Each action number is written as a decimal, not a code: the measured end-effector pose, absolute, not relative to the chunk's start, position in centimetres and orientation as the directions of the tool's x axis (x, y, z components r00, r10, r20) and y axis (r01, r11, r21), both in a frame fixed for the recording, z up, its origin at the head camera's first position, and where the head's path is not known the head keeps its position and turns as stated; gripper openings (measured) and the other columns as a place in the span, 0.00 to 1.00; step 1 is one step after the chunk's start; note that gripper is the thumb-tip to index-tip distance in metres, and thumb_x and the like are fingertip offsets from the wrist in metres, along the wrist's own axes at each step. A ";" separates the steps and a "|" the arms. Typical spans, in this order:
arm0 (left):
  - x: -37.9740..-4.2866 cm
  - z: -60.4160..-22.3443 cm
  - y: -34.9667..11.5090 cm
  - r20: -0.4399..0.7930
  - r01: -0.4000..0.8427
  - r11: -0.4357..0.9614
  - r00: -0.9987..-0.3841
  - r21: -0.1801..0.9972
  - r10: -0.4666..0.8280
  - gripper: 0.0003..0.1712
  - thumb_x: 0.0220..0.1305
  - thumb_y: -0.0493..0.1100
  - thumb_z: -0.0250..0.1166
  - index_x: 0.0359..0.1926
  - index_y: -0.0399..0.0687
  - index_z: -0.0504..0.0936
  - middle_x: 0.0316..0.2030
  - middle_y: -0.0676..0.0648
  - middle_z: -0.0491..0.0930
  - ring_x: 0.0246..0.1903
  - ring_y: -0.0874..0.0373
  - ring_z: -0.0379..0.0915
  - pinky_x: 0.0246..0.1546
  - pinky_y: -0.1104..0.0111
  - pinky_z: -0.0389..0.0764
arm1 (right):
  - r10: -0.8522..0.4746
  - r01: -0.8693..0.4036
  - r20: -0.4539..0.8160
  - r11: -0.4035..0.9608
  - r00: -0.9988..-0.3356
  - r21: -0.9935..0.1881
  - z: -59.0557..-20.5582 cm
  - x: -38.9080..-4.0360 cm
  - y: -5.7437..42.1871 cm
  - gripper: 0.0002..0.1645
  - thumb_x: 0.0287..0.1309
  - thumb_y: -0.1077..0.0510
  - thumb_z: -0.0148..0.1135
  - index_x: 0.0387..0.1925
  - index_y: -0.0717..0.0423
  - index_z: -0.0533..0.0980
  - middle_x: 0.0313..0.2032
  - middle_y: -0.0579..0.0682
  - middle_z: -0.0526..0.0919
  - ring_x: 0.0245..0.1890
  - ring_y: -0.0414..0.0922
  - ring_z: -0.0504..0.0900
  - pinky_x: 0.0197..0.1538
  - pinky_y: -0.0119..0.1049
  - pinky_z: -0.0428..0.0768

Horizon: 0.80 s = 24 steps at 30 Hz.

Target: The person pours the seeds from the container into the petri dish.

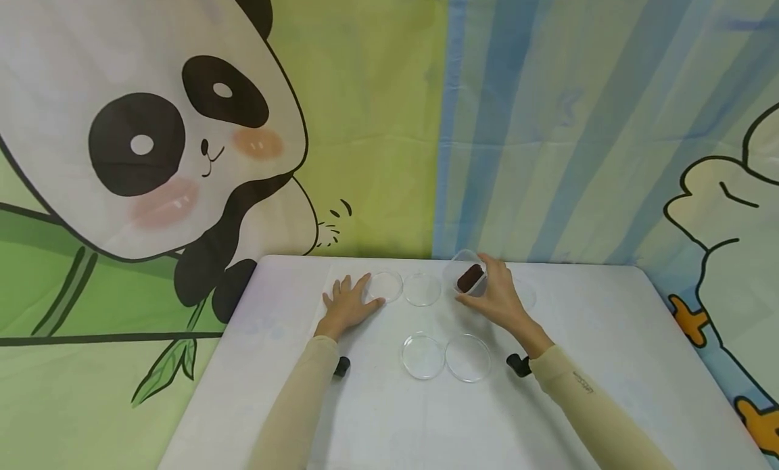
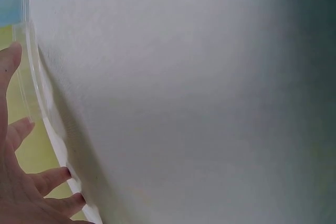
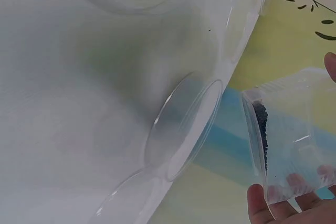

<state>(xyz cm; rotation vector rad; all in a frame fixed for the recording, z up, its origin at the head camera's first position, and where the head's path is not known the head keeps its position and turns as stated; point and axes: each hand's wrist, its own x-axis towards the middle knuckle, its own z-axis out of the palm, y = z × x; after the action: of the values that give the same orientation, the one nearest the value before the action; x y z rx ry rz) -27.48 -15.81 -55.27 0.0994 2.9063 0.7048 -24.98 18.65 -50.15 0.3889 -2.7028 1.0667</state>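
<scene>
My right hand (image 1: 502,302) grips a clear plastic box (image 1: 480,289) by its sides. Dark granules (image 1: 470,278) lie heaped inside; in the right wrist view the box (image 3: 294,135) is tilted, with the granules (image 3: 261,129) along one wall. My left hand (image 1: 348,308) rests at the table's far part with fingers spread, thumb and forefinger at the edge of a clear round dish (image 1: 385,287). The left wrist view shows the fingers (image 2: 52,179) fairly straight beside that clear dish (image 2: 27,77). Beside it lies a second round dish (image 1: 422,289), between the hands.
Nearer me two more clear dishes, one left (image 1: 422,356) and one right (image 1: 468,358), lie side by side. A faint dish (image 1: 526,294) shows right of my right hand. The white table (image 1: 389,423) ends at a printed cloth backdrop (image 1: 377,118).
</scene>
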 end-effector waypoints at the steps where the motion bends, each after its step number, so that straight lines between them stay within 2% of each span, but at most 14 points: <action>1: -27.5 -55.3 -15.8 -0.130 0.028 0.888 -0.987 0.460 0.099 0.48 0.63 0.71 0.61 0.78 0.60 0.59 0.75 0.29 0.48 0.73 0.27 0.36 0.63 0.28 0.37 | -0.177 -0.322 0.284 0.708 -0.942 -0.628 -50.1 -25.1 18.3 0.61 0.46 0.48 0.81 0.74 0.62 0.56 0.67 0.66 0.62 0.66 0.65 0.60 0.63 0.64 0.64; 7: -27.5 -55.3 -15.9 -0.141 0.023 0.893 -0.985 0.449 0.096 0.49 0.63 0.73 0.59 0.78 0.60 0.57 0.75 0.30 0.47 0.73 0.28 0.35 0.64 0.29 0.36 | -0.234 -0.356 0.277 0.738 -0.932 -0.573 -49.9 -26.1 16.3 0.62 0.45 0.46 0.81 0.74 0.58 0.56 0.67 0.67 0.62 0.67 0.65 0.60 0.63 0.65 0.64; 24: -27.6 -55.4 -16.0 -0.147 0.017 0.900 -0.985 0.436 0.090 0.49 0.63 0.73 0.58 0.78 0.62 0.56 0.76 0.31 0.47 0.74 0.29 0.34 0.64 0.29 0.36 | -0.345 -0.466 0.326 0.755 -0.880 -0.461 -49.8 -28.1 12.5 0.61 0.43 0.46 0.82 0.73 0.61 0.59 0.64 0.67 0.66 0.65 0.65 0.63 0.64 0.64 0.63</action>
<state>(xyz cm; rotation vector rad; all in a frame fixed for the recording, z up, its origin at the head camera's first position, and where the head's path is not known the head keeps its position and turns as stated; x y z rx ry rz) -27.55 -15.98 -55.41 0.0827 2.9013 0.6637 -28.12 12.51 -49.77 0.6407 -2.7320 0.8050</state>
